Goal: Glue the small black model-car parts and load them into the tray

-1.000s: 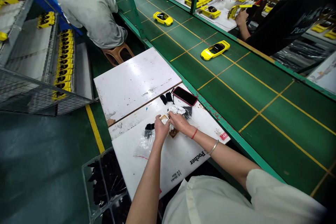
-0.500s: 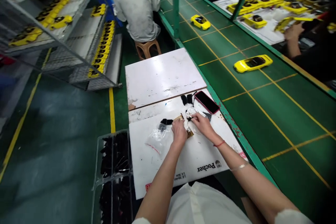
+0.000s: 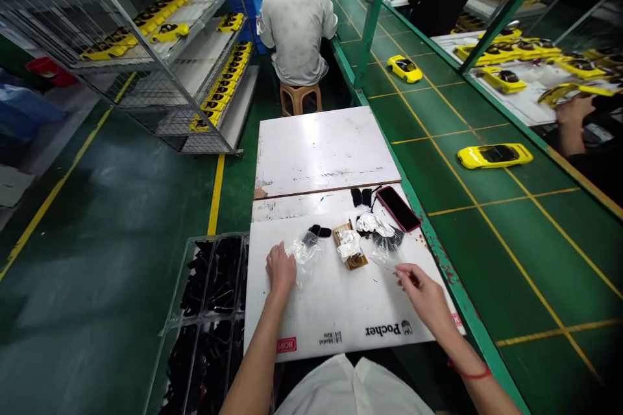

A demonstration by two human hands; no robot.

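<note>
My left hand (image 3: 281, 270) rests on the white board, its fingers loosely extended at the left edge of a clear plastic bag (image 3: 306, 253). Small black parts (image 3: 318, 231) lie at that bag's top. On the right, my right hand (image 3: 422, 292) has thumb and fingers pinched at the lower corner of a second clear bag (image 3: 387, 253), which has dark pieces inside. Between the hands sits a brown and gold patterned piece (image 3: 357, 261) with crumpled white tissue (image 3: 348, 244) on it. Another white wad (image 3: 374, 225) lies by the second bag.
A phone (image 3: 398, 209) and black pieces (image 3: 361, 197) lie at the board's back right. A divided clear tray (image 3: 207, 319) of black parts stands at left. Yellow model cars (image 3: 495, 155) sit on the green conveyor (image 3: 467, 220). A person (image 3: 298, 29) sits ahead, near a shelf rack (image 3: 165, 71).
My hands have moved apart from the brown piece and white tissue, left hand to the left bag, right hand to the right bag. The camera view has shifted.
</note>
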